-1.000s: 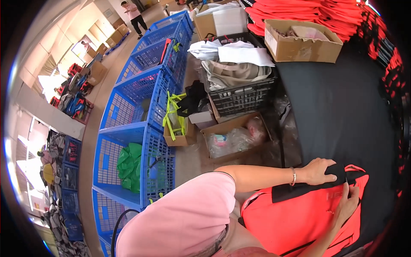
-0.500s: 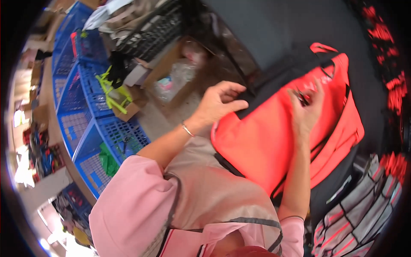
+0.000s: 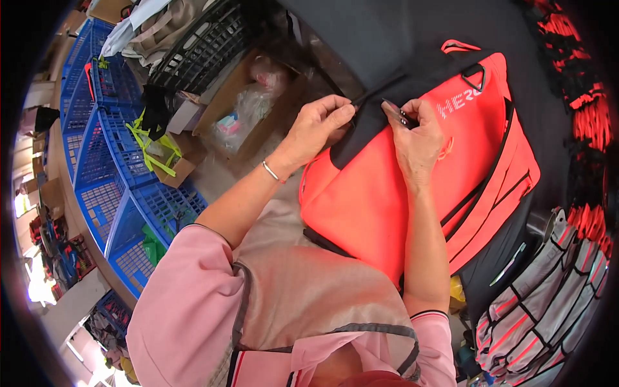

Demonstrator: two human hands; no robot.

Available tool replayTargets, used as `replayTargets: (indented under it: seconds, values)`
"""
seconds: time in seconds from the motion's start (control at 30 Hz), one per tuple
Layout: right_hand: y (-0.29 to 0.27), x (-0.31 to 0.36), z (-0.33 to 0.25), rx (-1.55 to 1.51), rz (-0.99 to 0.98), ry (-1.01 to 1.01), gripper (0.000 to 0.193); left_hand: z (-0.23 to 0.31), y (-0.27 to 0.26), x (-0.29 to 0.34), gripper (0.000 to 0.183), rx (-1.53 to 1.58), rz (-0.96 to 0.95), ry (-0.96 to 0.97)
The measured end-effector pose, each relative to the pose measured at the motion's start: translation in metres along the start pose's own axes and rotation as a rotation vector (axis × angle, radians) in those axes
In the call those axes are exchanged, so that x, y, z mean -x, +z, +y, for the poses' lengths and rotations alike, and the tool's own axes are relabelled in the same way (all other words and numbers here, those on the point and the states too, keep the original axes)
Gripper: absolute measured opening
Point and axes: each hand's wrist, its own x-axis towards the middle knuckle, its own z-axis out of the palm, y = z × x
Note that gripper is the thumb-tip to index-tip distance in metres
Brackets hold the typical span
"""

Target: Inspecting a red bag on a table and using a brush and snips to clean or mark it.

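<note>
A coral-red and black sewn bag [image 3: 361,206] lies over the dark work surface and reaches my lap. It has black trim, a triangular black loop near its far corner and pale printing. At its far left edge my left hand [image 3: 319,129] pinches a thin black strap [image 3: 377,90] between thumb and fingers. My right hand [image 3: 419,142] is closed around small dark thread snips [image 3: 405,119], their tip pointing toward the strap and left hand. A short orange thread tuft [image 3: 446,148] shows on the red panel beside my right wrist.
Blue plastic crates [image 3: 122,174] stand in a row on the left. Beyond them are a black crate [image 3: 200,48] and a cardboard box [image 3: 242,116] with clear plastic bags. Grey pieces with red stripes [image 3: 535,303] are stacked at lower right; red-and-black bundles [image 3: 590,116] line the right edge.
My right hand with the snips has moved left, from over the printed panel to near the strap. My left hand has shifted slightly up and left and now pinches the strap.
</note>
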Motion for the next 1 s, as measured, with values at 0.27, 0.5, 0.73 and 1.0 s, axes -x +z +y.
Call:
replayTargets:
  seconds: [0.27, 0.5, 0.73, 1.0]
  values:
    - [-0.004, -0.008, 0.006, -0.089, 0.03, -0.046, 0.031, -0.022, -0.033, 0.052, 0.072, -0.23, -0.259, -0.003]
    - [-0.022, -0.015, -0.002, -0.545, -0.155, 0.243, 0.019, -0.035, -0.017, 0.077, 0.052, -0.371, 0.062, 0.08]
    - [-0.208, -0.003, -0.049, -0.412, 0.318, 0.033, 0.017, 0.003, -0.078, 0.058, 0.057, -0.206, -0.05, 0.092]
    - [-0.286, 0.019, 0.164, 0.119, 0.609, 0.542, 0.038, 0.0, -0.097, 0.037, 0.055, -0.198, -0.036, 0.032]
